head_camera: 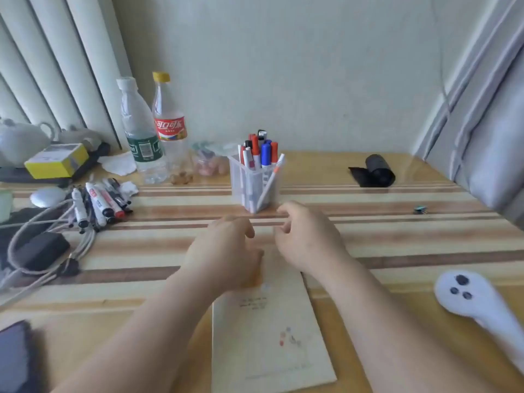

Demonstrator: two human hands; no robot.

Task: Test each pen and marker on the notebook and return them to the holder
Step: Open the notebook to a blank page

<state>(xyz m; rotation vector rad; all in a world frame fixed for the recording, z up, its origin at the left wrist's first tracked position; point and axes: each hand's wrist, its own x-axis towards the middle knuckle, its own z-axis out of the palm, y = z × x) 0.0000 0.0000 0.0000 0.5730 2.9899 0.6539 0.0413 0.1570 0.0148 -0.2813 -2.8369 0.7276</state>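
Note:
A clear plastic holder [243, 183] stands mid-table, filled with several red, blue and black pens and markers. A white pen with an orange band [271, 180] leans inside its front right corner. The cream notebook [269, 341] lies near the front edge with small ink marks on its page. My left hand [226, 251] rests on the notebook's top edge, fingers loosely curled, and nothing shows in it. My right hand [306, 236] hovers just in front of the holder with loosely curled fingers, holding nothing I can see. A pile of markers [99, 202] lies at the left.
Two plastic bottles [153, 131] stand behind the marker pile. Cables and a black adapter [42, 251] lie at the left, a yellow box [56, 161] behind them. A black roll [374, 171] sits at the back right, a white controller [470, 296] at the front right, a phone [14, 355] at the front left.

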